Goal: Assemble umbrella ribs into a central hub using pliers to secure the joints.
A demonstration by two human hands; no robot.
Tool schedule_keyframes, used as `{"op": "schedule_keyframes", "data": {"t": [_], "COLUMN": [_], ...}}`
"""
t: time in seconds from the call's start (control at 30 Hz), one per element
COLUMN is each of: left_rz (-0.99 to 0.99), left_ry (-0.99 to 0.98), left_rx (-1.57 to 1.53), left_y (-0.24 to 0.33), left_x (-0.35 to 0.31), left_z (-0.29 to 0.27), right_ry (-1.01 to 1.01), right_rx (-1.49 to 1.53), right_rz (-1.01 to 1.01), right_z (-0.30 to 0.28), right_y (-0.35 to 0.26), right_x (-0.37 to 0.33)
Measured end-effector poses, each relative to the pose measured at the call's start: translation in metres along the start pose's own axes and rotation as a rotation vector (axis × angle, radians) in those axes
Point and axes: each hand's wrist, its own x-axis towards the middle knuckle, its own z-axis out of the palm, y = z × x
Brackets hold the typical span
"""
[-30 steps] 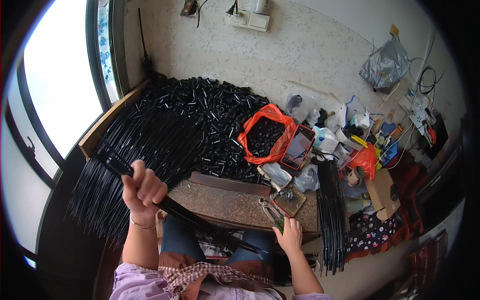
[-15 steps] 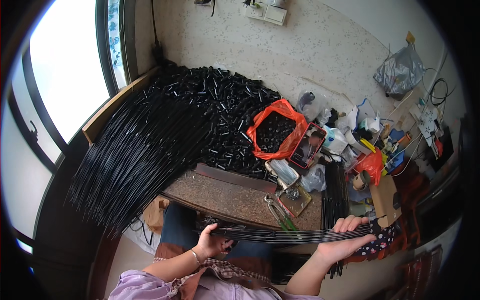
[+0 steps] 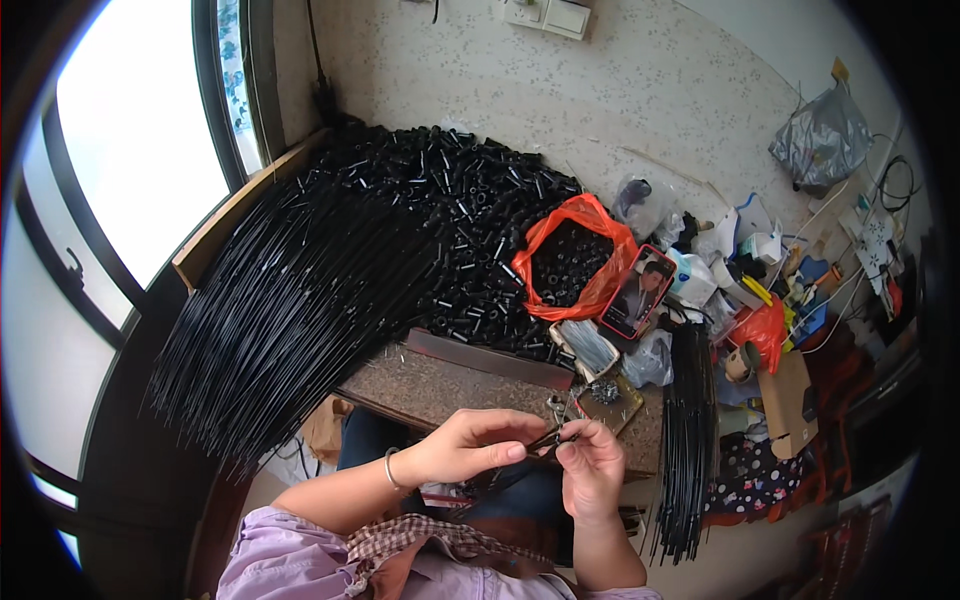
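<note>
Two hands, one dark thin piece (image 3: 550,437) pinched btwn them, over front edge of table (image 3: 440,390). L hand (image 3: 468,447) comes in from the side, palm inward, thumb + fingertips closed narrow on it; R hand (image 3: 592,472) upright, thumb + index nipping the other side. Piece lies R of L palm, up-L of R palm; both sets of tips abt equally near. Long axis approx L–R, slight rise to R; ends hidden by fingers, exact shape too small to tell.

Pliers (image 3: 557,405): metal head just beyond fingertips, handles hidden behind hands.

Materials: table speckled brown, gritty look. Shallow tray (image 3: 628,408) w/ clump of silvery bits (image 3: 603,391), prob. metal, nr R hand. Reddish-brown flat bar (image 3: 490,360) along pile's front. Pile of short glossy black tubes (image 3: 470,210), hollow, jumbled. L: broad fan of long thin black rods (image 3: 280,310), roughly parallel, overhanging edge. R: smaller rod bundle (image 3: 685,450), hanging over. Orange-red bag (image 3: 533,268), crinkly thin plastic, mouth open, small black rings (image 3: 575,258) inside. Phone (image 3: 637,290), red rim, tilted beside bag.
</note>
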Motion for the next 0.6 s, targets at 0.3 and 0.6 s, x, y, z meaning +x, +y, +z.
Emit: {"op": "schedule_keyframes", "data": {"t": [0.3, 0.6], "left_rz": [0.301, -0.082], "left_ry": [0.132, -0.237], "left_rx": [0.547, -0.115], "left_y": [0.000, -0.050], "left_x": [0.017, 0.141], "left_z": [0.012, -0.019], "right_ry": [0.038, 0.221], "right_rx": [-0.163, 0.232], "right_rz": [-0.177, 0.039], "right_z": [0.006, -0.067], "right_y": [0.001, 0.020], "right_x": [0.005, 0.052]}}
